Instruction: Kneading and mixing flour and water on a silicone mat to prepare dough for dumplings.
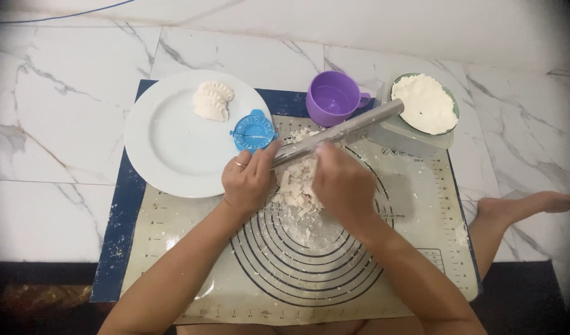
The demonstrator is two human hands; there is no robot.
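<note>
1. The left hand (247, 180) has its fingers (267, 152) curled round the near end of a metal rolling pin (341, 131), with a ring on one finger.
2. The right hand (342, 185) rests knuckles-up against the same pin a little farther along; its fingers are bent over the pin, though how tightly they close cannot be told.
3. The pin lies tilted, its far end pointing up toward a bowl of flour (426, 103).
4. Just under both hands sits a ragged heap of dough scraps (296, 189), on the ringed middle of a silicone pastry mat (415, 211) dusted with flour.
5. A blue dumpling press (252, 131) sits just beyond the left hand, overlapping the rim of a white plate (167, 142).
6. Folded dumplings (213, 100) lie on the plate's far side.
7. A purple cup (332, 98) stands between the plate and the flour bowl.
8. The mat lies on a marble floor (49, 124); a bare foot (533, 203) rests at the right.
</note>
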